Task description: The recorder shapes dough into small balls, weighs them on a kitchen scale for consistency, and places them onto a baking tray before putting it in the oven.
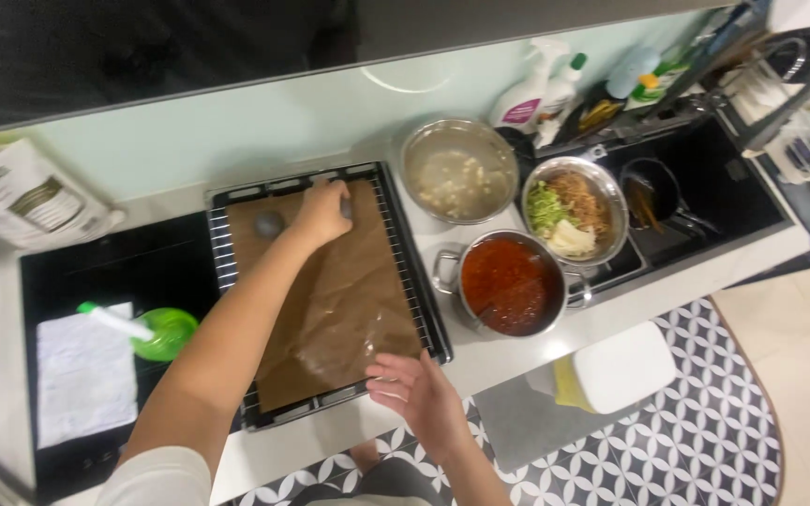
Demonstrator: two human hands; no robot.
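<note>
- Paper bag (25,197), white with a dark label panel, lying tilted at 9 o'clock against the pale backsplash.
- White cloth (86,375) flat on the black cooktop (142,267) at 8 o'clock; green lid-like disc with a white handle (157,333) just beside it.
- Wire oven rack (424,309) at centre, lined with brown baking paper (344,300); small grey ball (268,223) resting on the paper near its 11 o'clock corner.
- Left hand (322,214) pressed palm-down on the far end of the paper, fingers curled, gripping nothing.
- Right hand (424,398) open, fingers spread, at the near edge of the rack around 6 o'clock, fingertips over the paper's corner; contact cannot be told.
- Steel bowl (459,171) with pale contents at 1 o'clock; steel pot (510,284) of red sauce just right of the rack; steel bowl of shredded vegetables and noodles (574,211) touching the pot.
- White spray bottle with pink label (527,94) and white bottle with green cap (564,89) upright at 1 o'clock by the backsplash.
- Black sink (705,178) at 2 o'clock, dark pan (653,192) inside.
</note>
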